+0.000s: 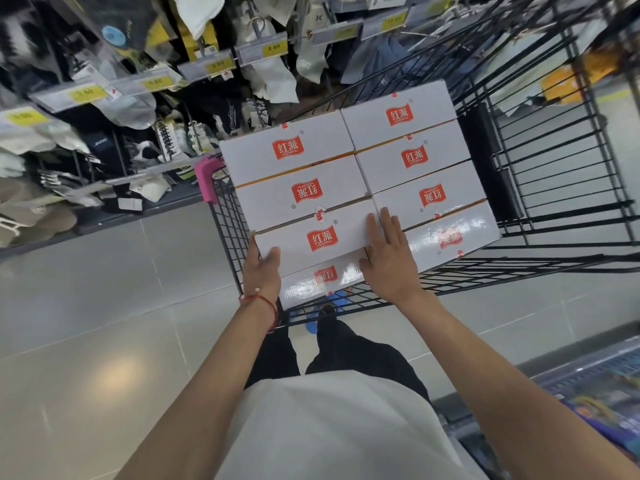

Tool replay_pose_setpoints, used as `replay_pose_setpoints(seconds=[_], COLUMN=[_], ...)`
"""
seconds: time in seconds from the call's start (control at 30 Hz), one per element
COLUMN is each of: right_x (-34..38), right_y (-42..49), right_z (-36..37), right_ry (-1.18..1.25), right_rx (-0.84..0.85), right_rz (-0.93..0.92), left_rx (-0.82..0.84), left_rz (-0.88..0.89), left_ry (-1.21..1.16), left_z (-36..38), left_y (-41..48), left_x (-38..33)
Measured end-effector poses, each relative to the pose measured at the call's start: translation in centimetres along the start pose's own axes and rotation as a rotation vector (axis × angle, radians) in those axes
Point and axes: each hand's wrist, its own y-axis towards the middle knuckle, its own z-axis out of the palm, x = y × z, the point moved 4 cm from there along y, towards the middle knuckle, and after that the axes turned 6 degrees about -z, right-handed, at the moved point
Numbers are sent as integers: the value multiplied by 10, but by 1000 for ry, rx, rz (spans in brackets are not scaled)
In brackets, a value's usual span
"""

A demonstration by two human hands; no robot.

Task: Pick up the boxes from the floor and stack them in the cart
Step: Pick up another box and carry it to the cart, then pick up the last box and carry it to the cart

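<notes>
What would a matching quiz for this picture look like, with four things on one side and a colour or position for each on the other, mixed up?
Things:
1. left hand
2. right hand
3. corner guard
4. price tag

Matches:
A. yellow
B. lying flat on top of the box
C. pink
D. gripping the box's near left corner

Pairs: 1-D, 2-B, 3-C, 4-A
</notes>
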Motion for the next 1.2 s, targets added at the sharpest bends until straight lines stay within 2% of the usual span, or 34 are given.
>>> replay_pose_setpoints(seconds=[0.4, 0.63, 0.73, 0.83, 1.03, 1.2], right_x=[9, 9, 6, 9, 40, 86], right_y=[3, 2, 1, -7, -48, -76], right_z=[3, 6, 0, -12, -24, -16], right_ry=[-52, -45, -64, 36, 259, 295], right_rx=[10, 50, 142, 207, 123, 167], right_rz=[79, 67, -15, -132, -333, -498], left_rx=[42, 45, 26, -9, -117, -172], left_rz=[149, 141, 119, 119, 59, 56], left_ry=[187, 216, 201, 96, -121, -335], left_z=[-4, -11, -15, -20, -44, -83], left_y=[-9, -13, -20, -41, -95, -134], left_x=[-10, -15, -10, 4, 45, 82])
